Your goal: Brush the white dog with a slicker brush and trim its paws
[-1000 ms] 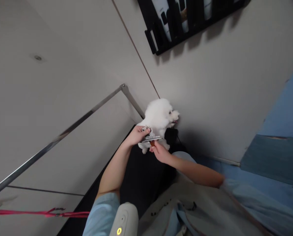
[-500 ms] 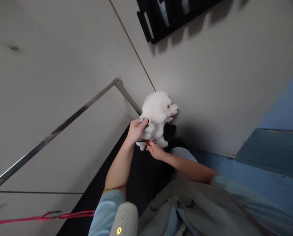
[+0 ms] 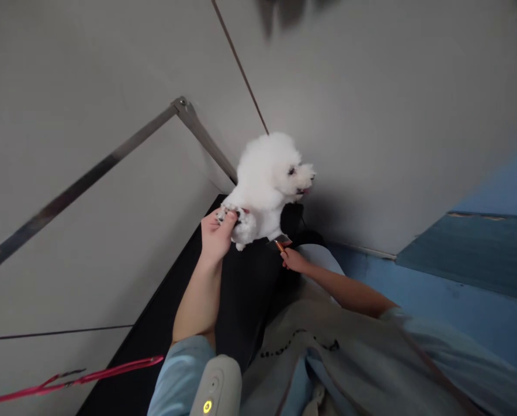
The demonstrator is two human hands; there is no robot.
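A fluffy white dog is on the black table with its head turned to the right and its mouth a little open. My left hand is closed around one of its raised paws, thumb across the dark pads. In my right hand is a slicker brush, gripped by its orange-brown handle. The brush's flat head is at the dog's lower front, close to a leg; whether it touches the fur I cannot tell.
The black table runs along a grey wall. A metal grooming arm rises at the left, behind the dog. A red strap hangs at lower left. Blue floor shows at right.
The paw in my left hand has been drawn left, away from the body. My right hand has moved the brush right, out from under that leg, and turned its head. The view has shifted.
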